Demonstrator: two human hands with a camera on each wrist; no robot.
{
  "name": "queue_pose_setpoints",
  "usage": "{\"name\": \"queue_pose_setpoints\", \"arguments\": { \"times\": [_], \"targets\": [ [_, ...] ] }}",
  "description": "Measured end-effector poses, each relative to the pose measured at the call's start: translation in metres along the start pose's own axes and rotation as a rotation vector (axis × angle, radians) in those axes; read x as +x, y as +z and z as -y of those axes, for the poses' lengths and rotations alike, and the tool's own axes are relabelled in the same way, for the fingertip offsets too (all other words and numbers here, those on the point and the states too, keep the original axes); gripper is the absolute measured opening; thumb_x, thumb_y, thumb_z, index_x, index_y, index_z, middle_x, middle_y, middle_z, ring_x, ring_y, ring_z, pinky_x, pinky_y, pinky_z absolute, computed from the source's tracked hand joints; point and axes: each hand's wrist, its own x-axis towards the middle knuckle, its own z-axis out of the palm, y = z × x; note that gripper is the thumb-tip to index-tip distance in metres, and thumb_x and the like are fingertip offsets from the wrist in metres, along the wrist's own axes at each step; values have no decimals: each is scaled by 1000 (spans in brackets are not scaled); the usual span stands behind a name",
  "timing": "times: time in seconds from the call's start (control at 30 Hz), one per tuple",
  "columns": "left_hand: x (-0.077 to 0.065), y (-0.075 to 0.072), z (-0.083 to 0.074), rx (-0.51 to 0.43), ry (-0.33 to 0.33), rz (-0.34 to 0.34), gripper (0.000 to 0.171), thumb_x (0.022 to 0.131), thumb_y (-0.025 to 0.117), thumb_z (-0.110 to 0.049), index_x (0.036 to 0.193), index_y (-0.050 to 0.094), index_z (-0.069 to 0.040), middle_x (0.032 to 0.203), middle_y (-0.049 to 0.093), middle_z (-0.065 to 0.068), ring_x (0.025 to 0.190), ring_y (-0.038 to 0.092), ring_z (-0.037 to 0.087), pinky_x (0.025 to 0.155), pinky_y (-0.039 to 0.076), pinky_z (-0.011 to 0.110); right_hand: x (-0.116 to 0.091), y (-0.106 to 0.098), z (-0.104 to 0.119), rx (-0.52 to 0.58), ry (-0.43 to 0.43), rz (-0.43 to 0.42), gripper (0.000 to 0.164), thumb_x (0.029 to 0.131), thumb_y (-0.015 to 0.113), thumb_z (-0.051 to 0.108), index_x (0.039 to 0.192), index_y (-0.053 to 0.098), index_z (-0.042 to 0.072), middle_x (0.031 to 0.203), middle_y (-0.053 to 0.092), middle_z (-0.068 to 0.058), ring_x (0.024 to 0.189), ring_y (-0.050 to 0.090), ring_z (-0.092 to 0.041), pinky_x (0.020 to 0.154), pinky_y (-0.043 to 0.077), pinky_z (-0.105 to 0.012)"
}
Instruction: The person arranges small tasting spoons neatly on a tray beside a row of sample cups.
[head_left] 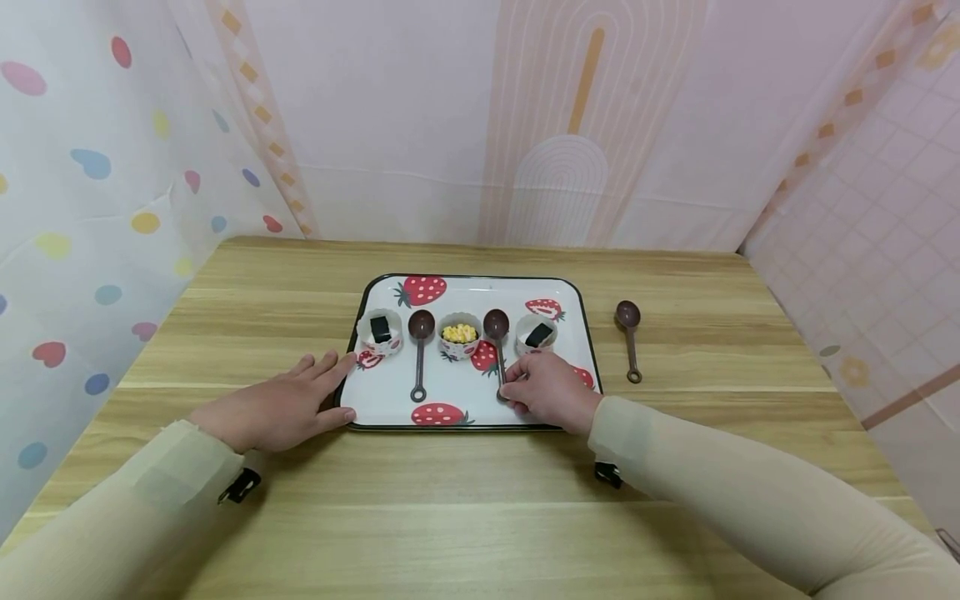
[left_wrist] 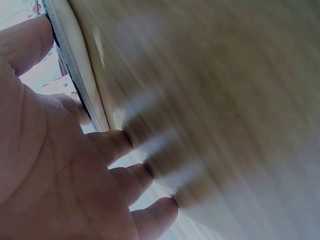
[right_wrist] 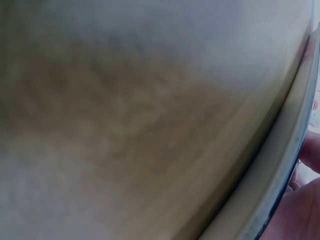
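A white tray [head_left: 390, 412] with a dark rim and strawberry print lies on the table. My left hand [head_left: 281, 406] rests at its left edge, fingers spread, thumb and index fingertip at the rim. With thumb and fingers my right hand [head_left: 551, 390] pinches the handle end of a brown spoon [head_left: 497, 327] lying on the tray's right half. Another brown spoon [head_left: 421, 327] lies left of it. Between these spoons stands a paper cup of yellow bits [head_left: 460, 335]. Paper cups with a white-and-black piece stand at the left [head_left: 380, 332] and right [head_left: 536, 335].
A third brown spoon [head_left: 628, 317] lies on the wooden table [head_left: 480, 508], right of the tray. Patterned curtains [head_left: 405, 125] hang behind the table and along both sides.
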Motion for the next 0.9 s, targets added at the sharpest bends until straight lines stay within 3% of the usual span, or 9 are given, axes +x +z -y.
{"name": "queue_pose_setpoints", "arguments": {
  "times": [0.9],
  "targets": [
    [-1,1,-2,-2,-1,-13,94,103,49,-68,169,19,-7,169,21,35,151,20,65,117,30,77,2,-1,2,1,19,17,9,100,74,18,97,77,10,79,71,-3,69,61,-13,58,48,-22]
  ]
}}
